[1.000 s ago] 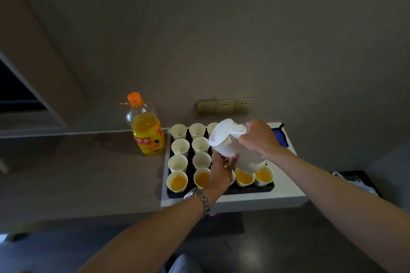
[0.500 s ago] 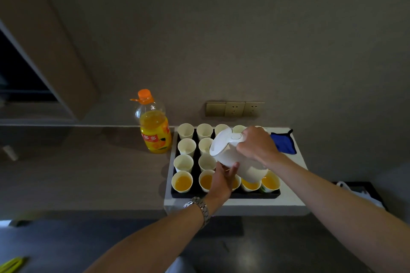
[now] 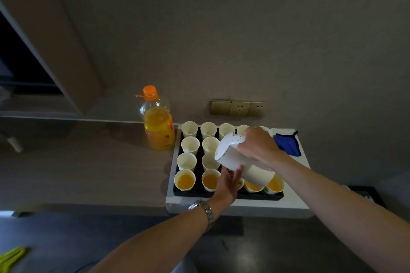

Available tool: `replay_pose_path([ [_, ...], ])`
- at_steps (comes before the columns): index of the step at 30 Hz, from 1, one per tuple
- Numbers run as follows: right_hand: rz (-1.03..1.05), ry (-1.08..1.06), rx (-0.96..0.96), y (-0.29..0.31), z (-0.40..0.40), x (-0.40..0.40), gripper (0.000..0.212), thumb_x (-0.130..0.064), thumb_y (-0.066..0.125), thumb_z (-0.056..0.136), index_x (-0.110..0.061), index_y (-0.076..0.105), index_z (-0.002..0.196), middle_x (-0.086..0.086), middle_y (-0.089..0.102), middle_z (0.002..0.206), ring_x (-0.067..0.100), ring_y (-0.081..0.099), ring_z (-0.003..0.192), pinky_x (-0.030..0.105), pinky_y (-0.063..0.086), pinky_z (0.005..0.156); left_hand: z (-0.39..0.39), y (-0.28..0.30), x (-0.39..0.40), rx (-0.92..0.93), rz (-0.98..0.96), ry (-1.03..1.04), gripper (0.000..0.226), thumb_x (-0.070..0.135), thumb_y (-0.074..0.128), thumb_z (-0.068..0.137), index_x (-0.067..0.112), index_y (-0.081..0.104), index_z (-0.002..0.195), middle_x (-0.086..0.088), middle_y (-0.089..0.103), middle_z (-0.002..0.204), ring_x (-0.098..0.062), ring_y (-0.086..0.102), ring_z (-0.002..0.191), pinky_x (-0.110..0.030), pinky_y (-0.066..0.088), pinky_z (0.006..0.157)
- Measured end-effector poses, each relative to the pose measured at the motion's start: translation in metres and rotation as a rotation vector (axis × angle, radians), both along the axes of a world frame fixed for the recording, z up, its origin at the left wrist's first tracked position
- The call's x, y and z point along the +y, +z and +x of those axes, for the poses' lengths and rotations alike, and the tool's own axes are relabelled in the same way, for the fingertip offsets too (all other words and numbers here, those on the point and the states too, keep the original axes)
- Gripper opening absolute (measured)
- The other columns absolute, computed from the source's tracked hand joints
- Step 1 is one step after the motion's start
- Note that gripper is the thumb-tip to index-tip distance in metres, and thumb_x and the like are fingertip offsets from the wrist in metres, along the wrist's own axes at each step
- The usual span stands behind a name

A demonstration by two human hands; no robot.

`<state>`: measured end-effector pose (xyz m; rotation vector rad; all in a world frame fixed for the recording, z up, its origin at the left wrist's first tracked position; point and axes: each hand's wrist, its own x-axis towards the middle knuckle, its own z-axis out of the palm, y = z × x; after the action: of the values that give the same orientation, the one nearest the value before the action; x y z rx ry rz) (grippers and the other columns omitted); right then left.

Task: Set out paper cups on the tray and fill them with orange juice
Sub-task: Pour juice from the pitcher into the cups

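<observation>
- The handle of a white jug point(image 3: 240, 163) is gripped from above by the right hand point(image 3: 258, 145), with the fingers curled round it; the jug is held tilted, lid end to the left, over the middle of the tray.
- The left hand point(image 3: 228, 184) is held under the jug's lower side, fingers fairly straight and pointing up against the white body (a metal wristwatch point(image 3: 205, 210) is worn on this wrist). Whether anything is pinched in the fingers cannot be told.
- No stream of juice can be made out at the jug's mouth, which is hidden behind the left hand.
- The black tray point(image 3: 221, 194) is set on a white board point(image 3: 244, 206) at the near right of the counter, and the paper cups stand on it in rows.
- In the nearest row, juice is seen in the filled cup at the near left point(image 3: 184, 180), in the second filled cup point(image 3: 210, 180) just beside it, and in two filled cups at the near right point(image 3: 275, 185); a further cup between them is mostly covered by the left hand.
- The empty cups point(image 3: 189, 129) fill the farther rows, upright, some hidden behind the jug and right hand.
- An orange juice bottle point(image 3: 158, 121) with an orange cap stands upright on the counter, just left of the tray's far corner, about two-thirds full.
- A blue cloth point(image 3: 287, 145) lies on the white board to the right of the tray.
- A row of wall sockets point(image 3: 239, 108) is mounted on the wall behind the tray.
</observation>
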<state>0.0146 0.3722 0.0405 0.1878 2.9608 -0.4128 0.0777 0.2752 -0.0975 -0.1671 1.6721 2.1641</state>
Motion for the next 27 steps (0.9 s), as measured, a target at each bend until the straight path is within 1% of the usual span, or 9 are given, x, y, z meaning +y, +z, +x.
replay_pose_path([
  [3, 0.030, 0.020, -0.010, 0.0004, -0.0027, -0.0005, 0.017, -0.029, 0.065, 0.082, -0.017, 0.053, 0.083, 0.001, 0.056, 0.083, 0.025, 0.056, 0.079, 0.030, 0.039, 0.060, -0.0007, -0.0020, 0.0027, -0.002, -0.005, -0.024, 0.050, 0.023, 0.050, 0.107, 0.016, 0.030, 0.152, 0.006, 0.057, 0.130, -0.005, 0.058, 0.114, -0.017, 0.057, 0.079],
  [5, 0.041, 0.031, -0.023, 0.0003, -0.0044, -0.0014, 0.018, -0.030, 0.064, 0.083, -0.017, 0.052, 0.086, 0.002, 0.056, 0.085, 0.026, 0.055, 0.081, 0.031, 0.040, 0.063, -0.0011, -0.0053, 0.0046, -0.014, -0.021, -0.022, 0.052, 0.028, 0.051, 0.107, 0.017, 0.029, 0.153, 0.005, 0.057, 0.132, -0.007, 0.057, 0.116, -0.017, 0.056, 0.078],
  [8, 0.057, 0.037, -0.032, 0.0000, -0.0063, -0.0030, 0.020, -0.032, 0.064, 0.084, -0.017, 0.051, 0.089, 0.002, 0.056, 0.088, 0.025, 0.055, 0.082, 0.032, 0.041, 0.065, -0.0015, -0.0081, 0.0058, -0.013, -0.034, -0.018, 0.056, 0.035, 0.053, 0.106, 0.018, 0.030, 0.154, 0.003, 0.056, 0.136, -0.012, 0.055, 0.125, -0.019, 0.055, 0.084],
  [11, 0.052, 0.034, -0.047, -0.0007, -0.0067, -0.0038, 0.020, -0.032, 0.064, 0.084, -0.017, 0.051, 0.090, 0.003, 0.056, 0.089, 0.025, 0.055, 0.083, 0.032, 0.041, 0.065, -0.0012, -0.0074, 0.0065, -0.043, -0.032, -0.026, 0.058, 0.039, 0.054, 0.104, 0.021, 0.030, 0.154, 0.006, 0.054, 0.134, -0.012, 0.053, 0.125, -0.022, 0.054, 0.087],
  [15, 0.052, 0.036, -0.059, -0.0006, -0.0078, -0.0044, 0.023, -0.034, 0.064, 0.084, -0.017, 0.051, 0.092, 0.003, 0.056, 0.092, 0.025, 0.055, 0.084, 0.032, 0.042, 0.067, -0.0016, -0.0060, 0.0055, -0.071, -0.039, -0.040, 0.090, 0.070, 0.065, 0.081, 0.027, 0.031, 0.153, 0.007, 0.055, 0.137, -0.015, 0.052, 0.128, -0.034, 0.051, 0.099],
  [16, 0.054, 0.038, -0.063, -0.0003, -0.0082, -0.0046, 0.023, -0.034, 0.063, 0.084, -0.017, 0.050, 0.093, 0.003, 0.055, 0.092, 0.026, 0.054, 0.084, 0.032, 0.042, 0.068, -0.0016, -0.0055, 0.0057, -0.083, -0.029, -0.047, 0.090, 0.068, 0.065, 0.082, 0.026, 0.031, 0.153, 0.010, 0.056, 0.134, -0.014, 0.053, 0.127, -0.035, 0.050, 0.099],
  [19, 0.054, 0.045, -0.075, 0.0010, -0.0077, -0.0044, 0.021, -0.032, 0.063, 0.085, -0.018, 0.050, 0.095, 0.003, 0.053, 0.093, 0.026, 0.052, 0.085, 0.033, 0.042, 0.069, -0.0012, -0.0056, 0.0081, -0.105, 0.009, -0.039, 0.069, 0.047, 0.058, 0.096, 0.021, 0.030, 0.154, 0.009, 0.055, 0.130, -0.012, 0.055, 0.121, -0.029, 0.052, 0.093],
  [23, 0.070, 0.048, -0.079, 0.0020, -0.0084, -0.0059, 0.020, -0.031, 0.062, 0.083, -0.017, 0.051, 0.093, 0.004, 0.058, 0.092, 0.026, 0.054, 0.084, 0.032, 0.042, 0.068, 0.0009, -0.0035, 0.0074, -0.094, -0.032, -0.070, 0.071, 0.053, 0.057, 0.094, 0.022, 0.031, 0.153, 0.004, 0.054, 0.134, -0.021, 0.052, 0.133, -0.041, 0.049, 0.108],
  [27, 0.067, 0.044, -0.079, 0.0010, -0.0085, -0.0066, 0.020, -0.031, 0.062, 0.083, -0.017, 0.053, 0.094, 0.004, 0.057, 0.091, 0.026, 0.055, 0.085, 0.033, 0.043, 0.068, 0.0010, -0.0034, 0.0055, -0.092, -0.031, -0.070, 0.070, 0.054, 0.056, 0.095, 0.021, 0.033, 0.151, -0.003, 0.052, 0.145, -0.022, 0.050, 0.135, -0.040, 0.049, 0.109],
])
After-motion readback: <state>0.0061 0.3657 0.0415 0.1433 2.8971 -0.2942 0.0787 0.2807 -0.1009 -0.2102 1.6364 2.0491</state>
